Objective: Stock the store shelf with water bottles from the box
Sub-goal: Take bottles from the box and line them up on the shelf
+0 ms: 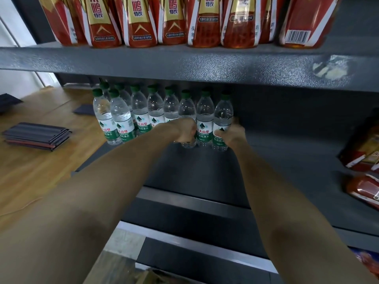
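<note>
Several clear water bottles [121, 117] with green caps and green labels stand in rows at the back left of the dark grey shelf [194, 165]. My left hand [185, 131] grips one bottle [186, 111] low on its body in the front row. My right hand [232, 135] grips the rightmost bottle [223, 111] around its label. Both bottles stand upright, with one more bottle [205, 113] between them. A corner of the cardboard box [149, 276] shows at the bottom edge.
The upper shelf [184, 64] hangs just above the bottle caps and carries red and gold drink bottles [139, 21]. Red snack packets [365, 173] lie at the shelf's right. Dark folded panels [37, 135] rest on the wooden floor at left.
</note>
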Motion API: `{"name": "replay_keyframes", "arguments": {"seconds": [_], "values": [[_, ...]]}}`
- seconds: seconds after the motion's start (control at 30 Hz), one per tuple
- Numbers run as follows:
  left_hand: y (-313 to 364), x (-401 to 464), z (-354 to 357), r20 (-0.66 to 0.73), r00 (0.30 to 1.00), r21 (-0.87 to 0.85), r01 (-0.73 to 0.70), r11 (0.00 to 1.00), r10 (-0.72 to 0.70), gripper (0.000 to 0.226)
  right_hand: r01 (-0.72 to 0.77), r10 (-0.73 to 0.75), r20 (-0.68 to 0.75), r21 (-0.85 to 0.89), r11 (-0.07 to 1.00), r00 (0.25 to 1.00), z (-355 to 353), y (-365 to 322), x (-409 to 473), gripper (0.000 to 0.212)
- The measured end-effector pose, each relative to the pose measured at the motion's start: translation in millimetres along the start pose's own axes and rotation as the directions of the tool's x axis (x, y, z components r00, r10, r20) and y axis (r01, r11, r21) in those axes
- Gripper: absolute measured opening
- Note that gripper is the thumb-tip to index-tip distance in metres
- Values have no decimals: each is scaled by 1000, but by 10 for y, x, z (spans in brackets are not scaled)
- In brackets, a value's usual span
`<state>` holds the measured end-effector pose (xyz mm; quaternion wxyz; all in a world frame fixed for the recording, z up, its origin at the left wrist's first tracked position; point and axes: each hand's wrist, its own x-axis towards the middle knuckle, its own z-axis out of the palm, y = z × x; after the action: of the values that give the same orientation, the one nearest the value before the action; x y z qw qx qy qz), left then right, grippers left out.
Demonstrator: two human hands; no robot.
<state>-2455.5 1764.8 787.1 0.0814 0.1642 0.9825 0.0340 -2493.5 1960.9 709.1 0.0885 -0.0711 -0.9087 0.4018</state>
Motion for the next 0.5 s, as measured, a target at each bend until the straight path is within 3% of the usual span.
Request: {"name": "replay_keyframes", "arguments": {"seconds": [0.5], "values": [[-34, -105, 23, -59, 998, 37, 21, 999, -19, 10, -21, 21, -3, -125, 992, 1000, -44, -102, 25, 80]]}}
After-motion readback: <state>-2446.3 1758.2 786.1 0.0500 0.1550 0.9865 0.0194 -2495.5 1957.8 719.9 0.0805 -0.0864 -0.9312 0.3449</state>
